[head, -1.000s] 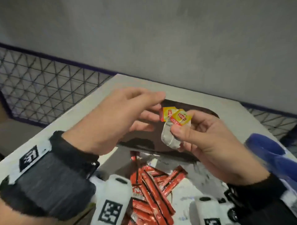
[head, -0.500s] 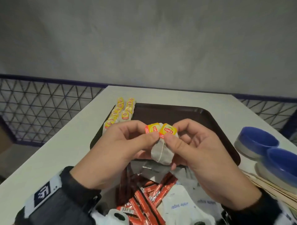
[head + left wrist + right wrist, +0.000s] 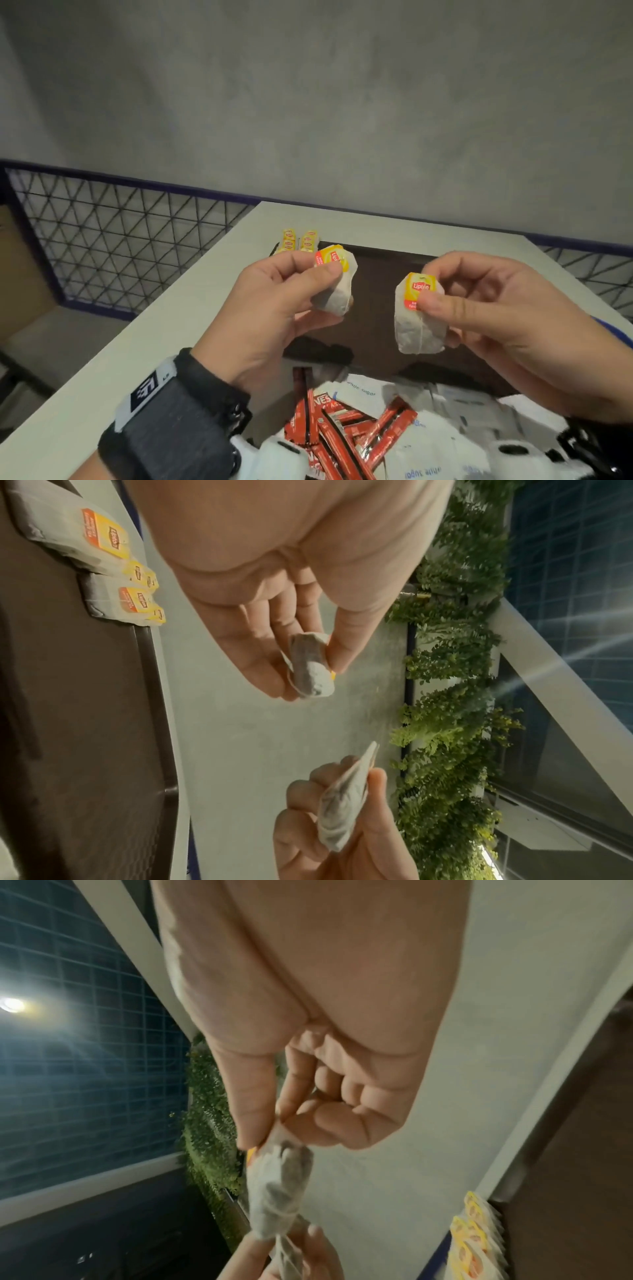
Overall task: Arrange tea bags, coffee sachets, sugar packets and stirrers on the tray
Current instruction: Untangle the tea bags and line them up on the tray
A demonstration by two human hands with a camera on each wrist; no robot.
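Two tea bags are up in the air over the tray (image 3: 394,270), one per hand, well apart from each other. The left hand (image 3: 274,308) pinches the left tea bag (image 3: 337,291) with its thumb down on the yellow-and-red paper tag and fingers curled behind — the soft greyish pouch bulges out past the fingertips. The right hand (image 3: 496,318) does the same with the right tea bag (image 3: 419,325): thumb on the tag's lower edge, index finger on top, the flat papery pouch with its string hanging below.

The tray is dark brown, smooth, with rounded corners and a raised rim. In its far left corner there's a neat overlapping double row of tea bags (image 3: 299,240), tags facing up.

At the near edge of the white table (image 3: 171,325) sits a loose pile — glossy red coffee sachets (image 3: 342,431), long and thin, mixed with white paper sugar packets (image 3: 428,445).
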